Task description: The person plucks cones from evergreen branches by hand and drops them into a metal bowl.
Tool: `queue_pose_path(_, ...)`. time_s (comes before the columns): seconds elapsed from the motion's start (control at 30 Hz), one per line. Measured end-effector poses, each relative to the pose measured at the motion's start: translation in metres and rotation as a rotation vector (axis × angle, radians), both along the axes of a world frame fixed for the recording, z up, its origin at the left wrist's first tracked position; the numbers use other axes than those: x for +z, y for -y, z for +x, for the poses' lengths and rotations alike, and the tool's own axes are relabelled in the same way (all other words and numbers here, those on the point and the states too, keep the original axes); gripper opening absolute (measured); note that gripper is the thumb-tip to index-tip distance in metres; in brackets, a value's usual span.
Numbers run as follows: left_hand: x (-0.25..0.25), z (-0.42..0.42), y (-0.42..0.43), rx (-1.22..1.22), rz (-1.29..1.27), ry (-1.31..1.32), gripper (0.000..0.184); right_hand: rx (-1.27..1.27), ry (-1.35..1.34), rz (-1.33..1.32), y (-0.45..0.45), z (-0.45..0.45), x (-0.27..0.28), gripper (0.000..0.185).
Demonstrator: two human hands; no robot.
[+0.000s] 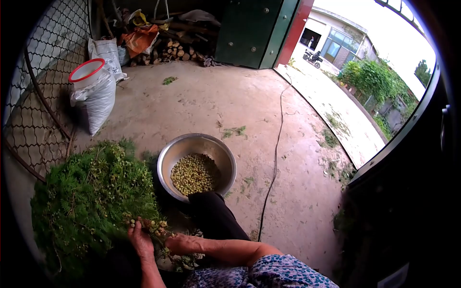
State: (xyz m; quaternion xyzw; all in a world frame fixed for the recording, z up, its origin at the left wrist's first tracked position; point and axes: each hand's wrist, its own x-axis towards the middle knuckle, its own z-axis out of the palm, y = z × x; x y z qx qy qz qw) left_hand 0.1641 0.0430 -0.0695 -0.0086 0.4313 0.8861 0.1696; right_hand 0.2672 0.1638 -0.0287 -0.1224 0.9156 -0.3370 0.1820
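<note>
left hand (140, 240): at the fruited sprig (157, 228), grip unclear
right hand (180, 244): closed on it, likely for steadiness
bowl (230, 154): by the leg (217, 217), presumably for easy reach

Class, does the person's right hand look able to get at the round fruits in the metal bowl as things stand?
Probably yes: the metal bowl is open above and the round fruits show. The dark trouser leg overlaps its near rim, so the right hand may need to go around.
</note>
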Motion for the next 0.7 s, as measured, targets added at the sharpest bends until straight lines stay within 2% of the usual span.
queue_pose_path(0.1,0.008,-0.001,0.005,-0.098,-0.137,-0.051,0.020,0.114,-0.108,-0.081,-0.006,0.001,0.058,0.012)
queue_pose_path(0.13,0.016,0.001,0.006,-0.168,-0.214,-0.087,0.016,0.253,-0.254,-0.018,-0.007,-0.005,0.062,0.013)
queue_pose_path(0.17,0.014,0.002,0.003,-0.170,-0.215,-0.085,0.016,0.234,-0.236,-0.031,-0.010,-0.007,0.090,0.015)
queue_pose_path(0.23,0.004,0.001,-0.007,-0.020,-0.232,-0.113,0.019,0.016,-0.440,-0.547,-0.009,-0.015,0.091,0.011)
queue_pose_path(0.3,-0.001,0.000,-0.001,-0.079,-0.159,-0.159,0.020,-0.317,-0.542,-0.768,0.000,-0.024,0.096,0.010)
queue_pose_path(0.33,-0.004,0.000,-0.003,-0.106,-0.225,-0.214,0.021,-0.320,-0.731,-0.581,0.000,-0.033,0.078,0.015)
queue_pose_path(0.37,-0.002,-0.001,-0.003,-0.132,-0.293,-0.271,0.021,-0.318,-0.733,-0.585,0.005,-0.031,0.081,0.015)
queue_pose_path(0.4,-0.005,-0.001,-0.003,-0.167,-0.050,-0.212,0.025,-0.430,-0.715,-0.685,0.011,-0.029,0.084,0.018)
queue_pose_path(0.43,-0.013,0.001,0.000,-0.158,-0.051,-0.204,0.025,-0.544,-0.684,-0.782,0.017,-0.025,0.087,0.022)
queue_pose_path(0.47,-0.022,0.002,0.003,-0.157,0.116,-0.065,0.027,-0.461,-0.716,-0.762,0.016,-0.023,0.098,0.026)
queue_pose_path(0.5,-0.027,-0.002,0.006,-0.162,0.284,0.070,0.030,-0.499,-0.749,-0.699,0.022,-0.024,0.101,0.033)
queue_pose_path(0.53,-0.031,-0.009,0.009,-0.351,0.127,-0.110,0.033,-0.535,-0.766,-0.597,0.026,-0.031,0.091,0.034)
queue_pose_path(0.57,-0.030,-0.009,0.008,-0.352,0.126,-0.114,0.033,-0.565,-0.780,-0.498,0.029,-0.036,0.077,0.035)
queue_pose_path(0.6,-0.027,-0.008,0.005,-0.270,0.062,-0.089,0.026,-0.536,-0.723,-0.406,0.026,-0.038,0.068,0.034)
queue_pose_path(0.67,-0.017,-0.001,0.004,-0.150,-0.275,-0.268,0.021,-0.479,-0.639,-0.188,0.019,-0.044,0.038,0.034)
queue_pose_path(0.7,-0.008,0.001,0.003,-0.146,-0.276,-0.264,0.021,-0.474,-0.595,-0.116,0.015,-0.041,0.041,0.033)
